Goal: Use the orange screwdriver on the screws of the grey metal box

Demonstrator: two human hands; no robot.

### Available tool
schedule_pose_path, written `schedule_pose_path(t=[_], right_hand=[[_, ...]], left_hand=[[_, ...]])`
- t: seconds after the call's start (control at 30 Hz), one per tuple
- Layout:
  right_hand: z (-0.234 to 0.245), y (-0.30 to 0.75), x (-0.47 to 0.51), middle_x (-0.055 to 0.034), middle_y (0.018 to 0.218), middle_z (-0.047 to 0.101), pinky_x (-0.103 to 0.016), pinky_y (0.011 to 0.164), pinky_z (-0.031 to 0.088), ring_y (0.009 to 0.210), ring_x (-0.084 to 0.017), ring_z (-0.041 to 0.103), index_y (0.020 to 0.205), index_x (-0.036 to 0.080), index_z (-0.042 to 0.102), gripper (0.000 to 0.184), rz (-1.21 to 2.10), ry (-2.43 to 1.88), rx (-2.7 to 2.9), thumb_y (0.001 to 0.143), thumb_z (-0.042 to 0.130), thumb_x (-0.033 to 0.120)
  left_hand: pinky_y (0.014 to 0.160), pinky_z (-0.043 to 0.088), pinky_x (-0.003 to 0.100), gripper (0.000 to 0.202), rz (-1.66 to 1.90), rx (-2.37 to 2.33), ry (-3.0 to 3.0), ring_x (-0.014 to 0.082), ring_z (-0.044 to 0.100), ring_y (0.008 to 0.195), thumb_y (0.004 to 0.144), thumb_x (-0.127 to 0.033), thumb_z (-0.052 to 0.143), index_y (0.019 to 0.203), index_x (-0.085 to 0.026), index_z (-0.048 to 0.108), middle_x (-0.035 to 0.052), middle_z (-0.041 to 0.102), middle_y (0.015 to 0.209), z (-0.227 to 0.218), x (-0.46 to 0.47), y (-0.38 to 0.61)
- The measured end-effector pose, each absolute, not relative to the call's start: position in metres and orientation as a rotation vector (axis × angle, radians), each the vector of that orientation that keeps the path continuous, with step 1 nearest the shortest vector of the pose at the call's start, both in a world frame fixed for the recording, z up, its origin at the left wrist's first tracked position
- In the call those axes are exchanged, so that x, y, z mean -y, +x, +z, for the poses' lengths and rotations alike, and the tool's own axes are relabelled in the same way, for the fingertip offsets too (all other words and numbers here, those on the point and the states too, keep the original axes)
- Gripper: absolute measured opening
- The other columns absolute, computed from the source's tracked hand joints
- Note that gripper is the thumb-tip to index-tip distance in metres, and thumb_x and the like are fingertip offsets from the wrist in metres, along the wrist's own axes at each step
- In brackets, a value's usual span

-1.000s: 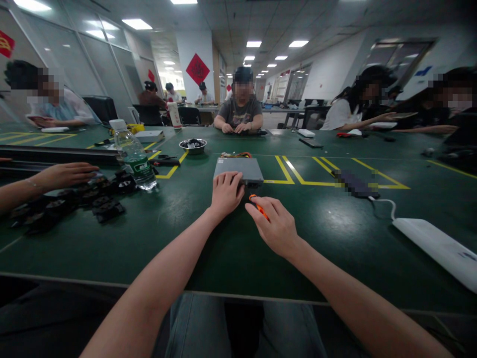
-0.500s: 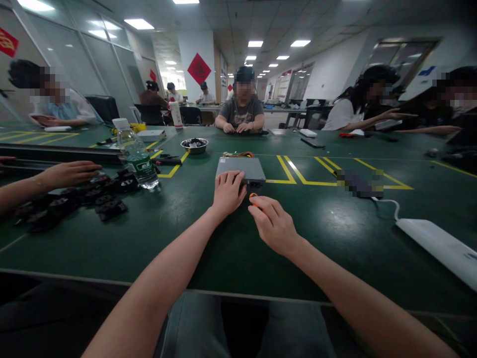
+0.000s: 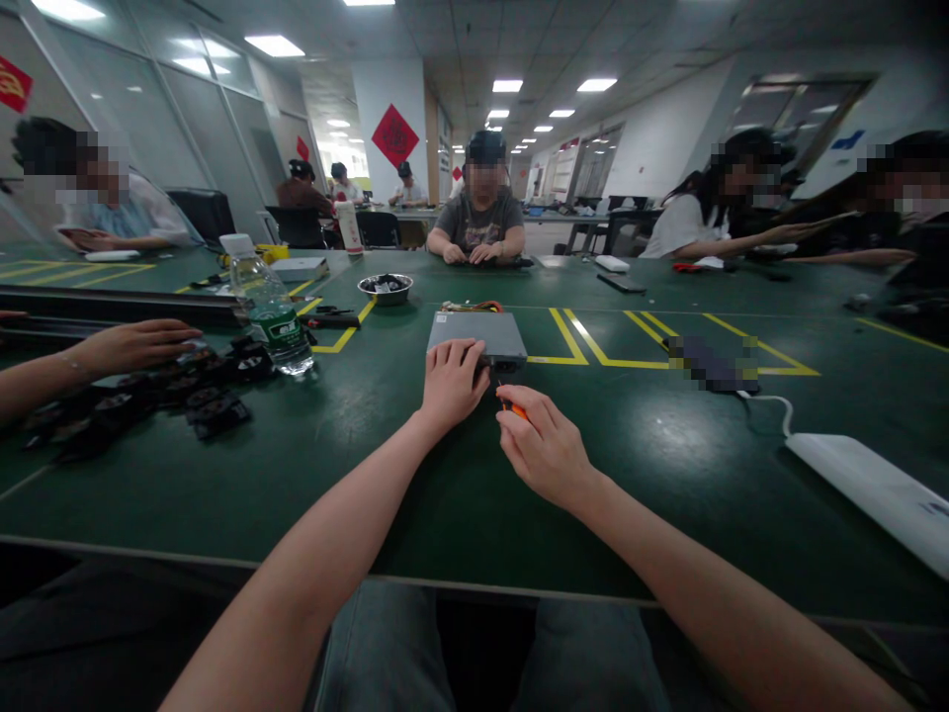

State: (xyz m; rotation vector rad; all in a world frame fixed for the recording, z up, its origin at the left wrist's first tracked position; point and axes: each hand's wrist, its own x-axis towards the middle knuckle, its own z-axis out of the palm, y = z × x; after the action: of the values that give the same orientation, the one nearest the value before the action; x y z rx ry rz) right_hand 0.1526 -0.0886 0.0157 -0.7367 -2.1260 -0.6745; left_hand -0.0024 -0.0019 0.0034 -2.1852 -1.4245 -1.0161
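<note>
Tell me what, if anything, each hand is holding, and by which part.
The right hand holds an orange-handled tool by its handle. The left hand covers part of the grey metal box's near edge; gripping cannot be told.

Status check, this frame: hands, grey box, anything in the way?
Left hand resting on grey box. Right hand gripping orange tool at box's near side, tip contact unclear. Water bottle off left, apart from both hands.

Ceiling panels [image 3: 274, 45] shine overhead, and glare spots the dim tabletop [image 3: 678, 437]
</note>
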Motion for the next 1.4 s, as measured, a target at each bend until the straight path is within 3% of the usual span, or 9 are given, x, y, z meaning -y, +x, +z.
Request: schedule_pose_path(t=[0.13, 0.27, 0.43, 0.63, 0.8, 0.93, 1.17, 1.4], right_hand=[[0.017, 0.153, 0.088, -0.0092, 0.101, 0.055, -0.034, 0.078, 0.049, 0.101, -0.02, 0.05, 0.093, 0.02, 0.052, 0.015, -0.743, -0.764, 2.083, 0.08, 0.049, 0.013], [0.015, 0.152, 0.089, -0.0111, 0.107, 0.053, -0.034, 0.081, 0.048, 0.103, -0.019, 0.051, 0.101, 0.018, 0.049, 0.023, -0.664, -0.704, 2.128, 0.08, 0.044, 0.009], [0.014, 0.153, 0.088, -0.0106, 0.101, 0.054, -0.034, 0.077, 0.049, 0.098, -0.02, 0.051, 0.094, 0.019, 0.051, 0.015, -0.689, -0.798, 2.056, 0.08, 0.051, 0.015], [0.013, 0.154, 0.088, -0.013, 0.107, 0.052, -0.034, 0.08, 0.048, 0.103, -0.02, 0.05, 0.105, 0.016, 0.044, 0.027, -0.637, -0.754, 2.105, 0.079, 0.046, 0.007], [0.017, 0.154, 0.088, -0.0105, 0.103, 0.053, -0.033, 0.077, 0.049, 0.097, -0.019, 0.051, 0.094, 0.019, 0.046, 0.016, -0.666, -0.813, 2.04, 0.08, 0.052, 0.015], [0.017, 0.155, 0.088, -0.01, 0.1, 0.054, -0.032, 0.077, 0.048, 0.096, -0.018, 0.051, 0.095, 0.019, 0.046, 0.017, -0.668, -0.799, 2.068, 0.08, 0.051, 0.012], [0.017, 0.154, 0.088, -0.0113, 0.101, 0.053, -0.037, 0.081, 0.047, 0.097, -0.02, 0.05, 0.096, 0.018, 0.046, 0.02, -0.675, -0.778, 2.072, 0.078, 0.053, 0.013], [0.021, 0.154, 0.09, -0.0111, 0.101, 0.053, -0.036, 0.077, 0.045, 0.094, -0.02, 0.05, 0.098, 0.019, 0.046, 0.017, -0.676, -0.812, 2.028, 0.082, 0.051, 0.021]], left_hand=[[0.095, 0.029, 0.039, 0.037, -1.007, 1.426, -2.192, 0.0251, 0.041, 0.109, 0.084, -0.032, 0.048, 0.119, -0.023, 0.048, 0.0067, 0.051, 0.119, 0.004, 0.002, -0.003], [0.096, 0.029, 0.04, 0.037, -1.003, 1.441, -2.19, 0.0252, 0.041, 0.11, 0.083, -0.032, 0.048, 0.12, -0.024, 0.048, 0.0063, 0.051, 0.12, 0.003, 0.002, -0.002], [0.095, 0.029, 0.039, 0.037, -1.006, 1.439, -2.176, 0.0256, 0.042, 0.109, 0.083, -0.032, 0.048, 0.119, -0.023, 0.049, 0.0055, 0.052, 0.119, 0.004, 0.002, -0.002], [0.095, 0.029, 0.038, 0.036, -1.009, 1.42, -2.179, 0.0251, 0.041, 0.108, 0.083, -0.032, 0.049, 0.118, -0.022, 0.049, 0.0053, 0.052, 0.119, 0.004, 0.002, -0.002], [0.095, 0.029, 0.039, 0.036, -1.02, 1.43, -2.177, 0.025, 0.041, 0.108, 0.083, -0.031, 0.048, 0.119, -0.022, 0.048, 0.0053, 0.052, 0.12, 0.002, 0.001, -0.002], [0.096, 0.029, 0.038, 0.037, -1.064, 1.413, -2.194, 0.0233, 0.041, 0.11, 0.084, -0.027, 0.046, 0.121, -0.022, 0.045, 0.0055, 0.052, 0.12, 0.002, 0.002, -0.003], [0.094, 0.03, 0.034, 0.013, -1.261, 1.35, -2.186, 0.0181, 0.045, 0.107, 0.086, -0.02, 0.044, 0.091, -0.023, 0.056, 0.0032, 0.053, 0.115, -0.002, -0.002, -0.005], [0.093, 0.03, 0.034, 0.017, -1.348, 1.276, -2.175, 0.0163, 0.046, 0.105, 0.09, -0.017, 0.036, 0.089, -0.02, 0.052, 0.005, 0.054, 0.112, -0.006, -0.008, -0.005]])
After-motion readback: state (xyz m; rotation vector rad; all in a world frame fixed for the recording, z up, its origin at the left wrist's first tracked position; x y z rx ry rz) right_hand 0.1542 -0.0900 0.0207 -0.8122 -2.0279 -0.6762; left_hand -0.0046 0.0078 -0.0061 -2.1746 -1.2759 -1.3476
